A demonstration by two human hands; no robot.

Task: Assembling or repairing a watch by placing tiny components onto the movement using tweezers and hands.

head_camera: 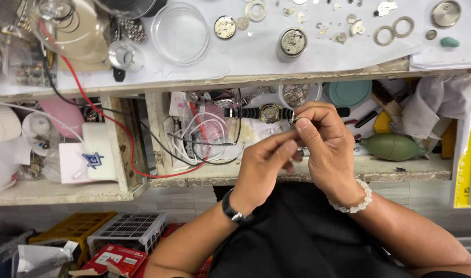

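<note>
The table (pixel 297 59) is stretching across above, its open drawer (pixel 400 167) lying beneath the hands. Over that drawer, the right hand (pixel 325 149) is pinching a tiny metal part (pixel 293 122) at its fingertips, and the left hand (pixel 264 164) is reaching up from lower left, fingers touching beside it. The part is looking small, silvery, mostly hidden.

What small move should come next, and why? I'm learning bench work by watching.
Probably lower both hands over the open drawer first: the left hand and right hand pinch a tiny metal part in mid-air, so a slip could lose it.
</note>
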